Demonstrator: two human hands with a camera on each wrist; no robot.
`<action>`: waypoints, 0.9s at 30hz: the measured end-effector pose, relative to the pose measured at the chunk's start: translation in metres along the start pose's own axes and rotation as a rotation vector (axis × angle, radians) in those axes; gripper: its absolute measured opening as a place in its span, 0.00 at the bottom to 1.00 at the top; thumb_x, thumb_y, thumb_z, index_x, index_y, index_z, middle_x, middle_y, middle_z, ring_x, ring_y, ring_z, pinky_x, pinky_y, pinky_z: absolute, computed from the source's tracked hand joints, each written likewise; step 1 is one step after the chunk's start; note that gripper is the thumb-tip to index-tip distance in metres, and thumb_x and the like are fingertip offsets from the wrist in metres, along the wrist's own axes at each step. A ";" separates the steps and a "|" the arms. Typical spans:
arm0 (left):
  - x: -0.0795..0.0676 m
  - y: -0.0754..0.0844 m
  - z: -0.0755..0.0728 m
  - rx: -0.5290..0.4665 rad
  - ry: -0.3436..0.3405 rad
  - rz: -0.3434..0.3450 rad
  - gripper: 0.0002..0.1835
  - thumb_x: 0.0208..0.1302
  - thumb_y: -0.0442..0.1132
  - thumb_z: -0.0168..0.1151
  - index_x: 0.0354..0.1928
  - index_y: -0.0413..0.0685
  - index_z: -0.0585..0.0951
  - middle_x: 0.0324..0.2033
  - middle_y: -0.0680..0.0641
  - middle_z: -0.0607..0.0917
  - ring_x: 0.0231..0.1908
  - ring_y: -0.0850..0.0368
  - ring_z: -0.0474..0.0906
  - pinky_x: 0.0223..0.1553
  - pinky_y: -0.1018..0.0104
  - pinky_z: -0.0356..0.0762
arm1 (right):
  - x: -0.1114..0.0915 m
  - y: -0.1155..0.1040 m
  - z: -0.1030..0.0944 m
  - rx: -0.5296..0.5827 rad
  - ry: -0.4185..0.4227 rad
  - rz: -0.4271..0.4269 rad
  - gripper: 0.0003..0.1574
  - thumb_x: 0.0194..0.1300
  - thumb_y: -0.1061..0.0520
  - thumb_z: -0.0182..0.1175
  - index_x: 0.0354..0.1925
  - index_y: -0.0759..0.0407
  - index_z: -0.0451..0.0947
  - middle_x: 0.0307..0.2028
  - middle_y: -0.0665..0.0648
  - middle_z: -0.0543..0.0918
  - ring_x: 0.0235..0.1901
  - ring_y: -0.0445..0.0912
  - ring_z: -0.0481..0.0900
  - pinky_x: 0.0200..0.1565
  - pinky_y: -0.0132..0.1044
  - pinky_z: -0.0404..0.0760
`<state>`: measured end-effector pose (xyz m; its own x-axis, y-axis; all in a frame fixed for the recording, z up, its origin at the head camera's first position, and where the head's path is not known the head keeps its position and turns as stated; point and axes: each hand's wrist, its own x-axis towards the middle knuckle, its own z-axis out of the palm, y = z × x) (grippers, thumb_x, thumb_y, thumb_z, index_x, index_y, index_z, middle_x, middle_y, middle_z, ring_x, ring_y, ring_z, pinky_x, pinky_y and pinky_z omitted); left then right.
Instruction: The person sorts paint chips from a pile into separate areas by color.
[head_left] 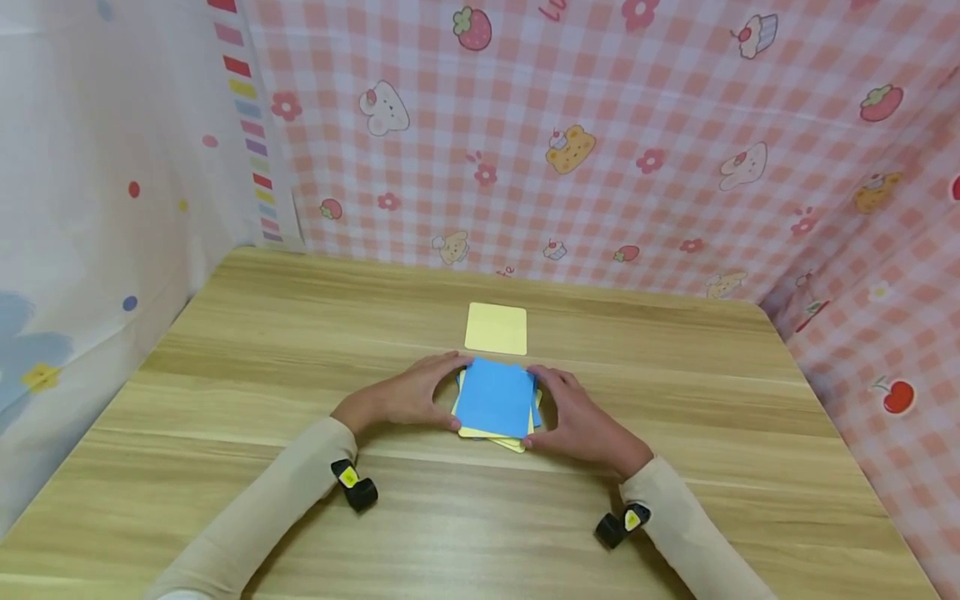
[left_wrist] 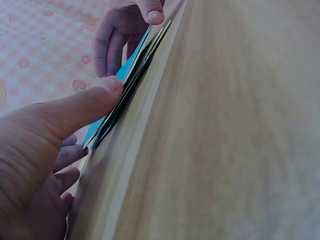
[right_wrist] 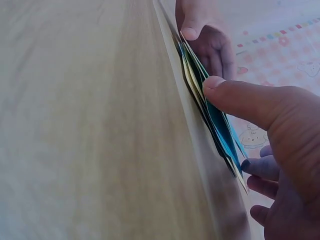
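Note:
A loose stack of square blue and yellow cards lies on the wooden table, its edges fanned unevenly, with a blue card (head_left: pixel 495 398) on top. My left hand (head_left: pixel 412 392) holds that card's left side, thumb at the near corner and forefinger at the far one. On the opposite side, my right hand (head_left: pixel 588 421) grips it the same way. From the right wrist view, the right thumb (right_wrist: pixel 240 97) touches the near edges, and gaps show between several cards. The left thumb (left_wrist: pixel 85 107) presses at the near edge in the left wrist view.
A single yellow card (head_left: pixel 497 328) lies flat just beyond the stack. The wooden table (head_left: pixel 450 525) ends at the back against a pink checked cloth (head_left: pixel 480 125). White cloth (head_left: pixel 112 233) with coloured dots hangs at the left side.

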<state>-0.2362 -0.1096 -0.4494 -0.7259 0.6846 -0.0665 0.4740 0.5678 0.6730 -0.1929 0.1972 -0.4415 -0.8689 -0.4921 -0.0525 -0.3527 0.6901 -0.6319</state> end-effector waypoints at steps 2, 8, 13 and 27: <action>0.000 0.000 0.000 -0.011 0.009 0.007 0.55 0.56 0.56 0.75 0.79 0.46 0.55 0.77 0.39 0.56 0.77 0.39 0.46 0.75 0.39 0.47 | 0.000 -0.001 0.000 0.011 0.004 0.001 0.66 0.54 0.39 0.77 0.79 0.52 0.51 0.74 0.63 0.58 0.72 0.59 0.59 0.68 0.62 0.66; 0.000 0.001 -0.004 -0.086 0.020 0.045 0.57 0.54 0.53 0.77 0.79 0.45 0.55 0.78 0.40 0.56 0.77 0.42 0.49 0.75 0.43 0.49 | -0.001 0.000 -0.003 0.040 0.028 -0.029 0.64 0.55 0.43 0.77 0.79 0.53 0.52 0.74 0.60 0.59 0.72 0.56 0.58 0.69 0.59 0.64; -0.002 0.005 -0.007 -0.161 0.020 0.046 0.57 0.54 0.52 0.79 0.79 0.45 0.55 0.78 0.43 0.57 0.77 0.47 0.50 0.75 0.47 0.50 | -0.003 0.000 -0.010 0.061 0.031 -0.072 0.62 0.57 0.42 0.75 0.79 0.52 0.52 0.74 0.58 0.58 0.73 0.56 0.57 0.69 0.61 0.63; -0.023 0.024 -0.007 -0.231 0.144 0.018 0.54 0.56 0.50 0.78 0.80 0.52 0.57 0.78 0.49 0.58 0.76 0.46 0.54 0.72 0.39 0.57 | -0.008 -0.011 -0.025 0.177 0.084 -0.203 0.63 0.57 0.51 0.77 0.79 0.52 0.51 0.77 0.56 0.60 0.76 0.55 0.56 0.71 0.62 0.59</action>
<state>-0.2116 -0.1147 -0.4270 -0.7899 0.6118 0.0414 0.3728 0.4255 0.8246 -0.1905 0.2069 -0.4149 -0.8149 -0.5602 0.1488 -0.4629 0.4745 -0.7487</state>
